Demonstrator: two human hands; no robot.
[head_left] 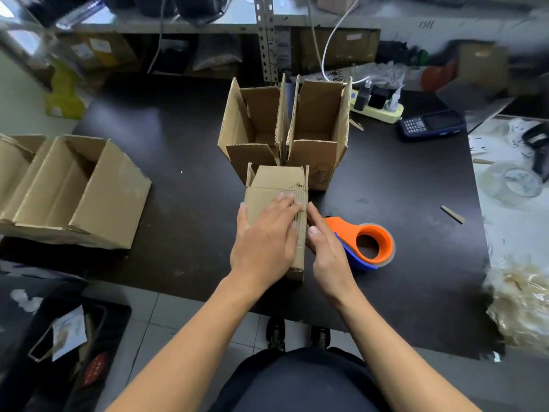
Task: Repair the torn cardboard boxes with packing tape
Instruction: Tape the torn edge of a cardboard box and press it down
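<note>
Fingers of my left hand lie flat, pressing the small torn box; my right hand rests straight-fingered against its side. It lies on the dark table, tape dispenser just beside, open boxes behind, shelving beyond.

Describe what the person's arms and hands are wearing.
Nothing shows on them: both forearms are bare to the frame's lower edge, no sleeves in view. The left hand and right hand have no gloves, and no rings, watch or bands are visible.
</note>
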